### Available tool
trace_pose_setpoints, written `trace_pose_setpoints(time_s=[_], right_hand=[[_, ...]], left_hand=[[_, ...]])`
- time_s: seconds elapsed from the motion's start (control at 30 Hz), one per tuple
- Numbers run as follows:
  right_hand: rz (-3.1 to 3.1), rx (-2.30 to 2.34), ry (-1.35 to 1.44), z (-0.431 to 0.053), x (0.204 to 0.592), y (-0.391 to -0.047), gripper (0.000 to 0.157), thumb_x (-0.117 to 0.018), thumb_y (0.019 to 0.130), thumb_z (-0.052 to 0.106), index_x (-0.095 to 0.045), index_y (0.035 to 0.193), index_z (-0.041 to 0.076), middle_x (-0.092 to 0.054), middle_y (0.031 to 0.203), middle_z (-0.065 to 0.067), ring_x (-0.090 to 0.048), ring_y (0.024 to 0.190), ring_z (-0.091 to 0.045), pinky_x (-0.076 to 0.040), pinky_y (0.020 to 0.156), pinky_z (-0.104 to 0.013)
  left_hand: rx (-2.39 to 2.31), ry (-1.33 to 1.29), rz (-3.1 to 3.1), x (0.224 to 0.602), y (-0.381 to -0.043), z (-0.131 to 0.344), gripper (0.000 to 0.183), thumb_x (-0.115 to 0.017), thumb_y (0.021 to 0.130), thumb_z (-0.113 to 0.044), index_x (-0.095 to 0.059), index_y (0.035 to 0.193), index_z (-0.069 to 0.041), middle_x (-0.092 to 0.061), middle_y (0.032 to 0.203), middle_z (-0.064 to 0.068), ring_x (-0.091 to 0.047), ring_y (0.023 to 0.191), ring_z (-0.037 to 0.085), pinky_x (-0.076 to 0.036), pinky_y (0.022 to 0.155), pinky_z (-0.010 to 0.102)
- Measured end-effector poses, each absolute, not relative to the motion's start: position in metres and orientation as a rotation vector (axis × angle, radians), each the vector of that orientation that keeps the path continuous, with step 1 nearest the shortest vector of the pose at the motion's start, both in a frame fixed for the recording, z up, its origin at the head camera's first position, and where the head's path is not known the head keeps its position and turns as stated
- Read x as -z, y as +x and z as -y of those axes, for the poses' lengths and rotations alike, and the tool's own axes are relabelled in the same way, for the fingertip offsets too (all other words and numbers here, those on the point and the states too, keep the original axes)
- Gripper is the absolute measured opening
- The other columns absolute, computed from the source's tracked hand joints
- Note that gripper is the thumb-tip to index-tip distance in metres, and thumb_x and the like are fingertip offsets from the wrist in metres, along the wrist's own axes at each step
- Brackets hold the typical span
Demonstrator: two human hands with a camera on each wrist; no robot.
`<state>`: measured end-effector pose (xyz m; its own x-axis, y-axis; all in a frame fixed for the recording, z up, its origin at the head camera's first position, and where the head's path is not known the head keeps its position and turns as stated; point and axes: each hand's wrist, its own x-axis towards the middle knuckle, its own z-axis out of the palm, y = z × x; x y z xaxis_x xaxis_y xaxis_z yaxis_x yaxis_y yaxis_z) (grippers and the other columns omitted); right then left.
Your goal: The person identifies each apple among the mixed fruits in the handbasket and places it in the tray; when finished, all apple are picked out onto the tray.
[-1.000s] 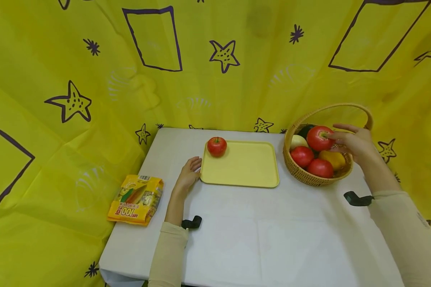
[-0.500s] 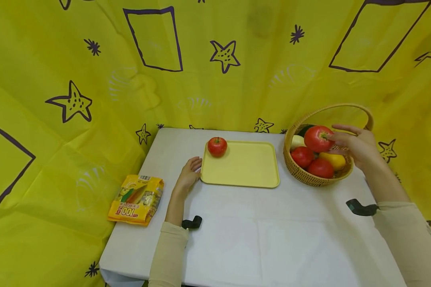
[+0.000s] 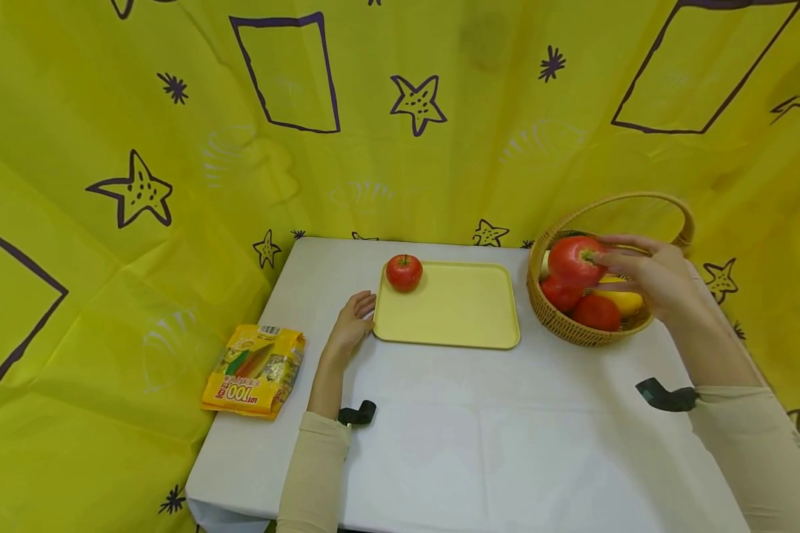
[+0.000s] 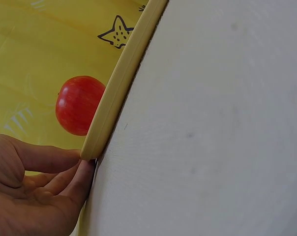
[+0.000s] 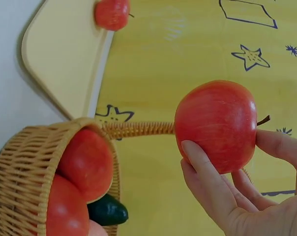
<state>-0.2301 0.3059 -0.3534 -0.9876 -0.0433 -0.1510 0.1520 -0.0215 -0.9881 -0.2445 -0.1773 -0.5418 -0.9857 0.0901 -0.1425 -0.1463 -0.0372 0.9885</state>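
Apple in right hand

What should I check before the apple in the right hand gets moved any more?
1. Apple gripped: ok. The right hand holds the red apple between its thumb and fingers.
2. Apple lifted off the red fruit in the basket: ok. The right wrist view shows a gap between them.
3. Apple past the wicker basket: not ok. From the head view, it is over the basket.
4. Hand clear of the basket's handle: cannot tell. They overlap in the head view.
5. Yellow tray steadied: ok. The left hand pinches its edge.
6. Room on the tray: ok. Only one apple sits there, in the far left corner.
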Motion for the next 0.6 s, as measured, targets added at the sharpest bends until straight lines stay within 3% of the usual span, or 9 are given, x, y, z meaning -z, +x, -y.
trace_pose_setpoints(time_s=[0.27,0.6], right_hand=[[-2.084,2.148,0.038,-0.287,0.352,-0.23,0.02,-0.073,0.097,0.007,-0.08,0.108,0.021,-0.077,0.101,0.005,-0.078,0.079,-0.022,-0.065,0.067,-0.037],[-2.148,2.072,0.039,-0.264,0.354,-0.239,0.029,-0.079,0.094,0.016,-0.072,0.123,0.014,-0.074,0.107,0.009,-0.074,0.093,-0.015,-0.065,0.073,-0.034]], left_hand=[[-2.127,-0.033,-2.091,0.542,-0.243,0.178,0.075,-0.046,0.09,0.025,-0.029,0.159,0.003,-0.035,0.164,0.022,-0.035,0.152,0.036,-0.034,0.124,0.043],[-2.147,-0.045,-2.087,0.542,-0.244,0.178,0.076,-0.045,0.088,0.027,-0.029,0.159,0.004,-0.036,0.162,0.024,-0.036,0.151,0.036,-0.035,0.123,0.043]])
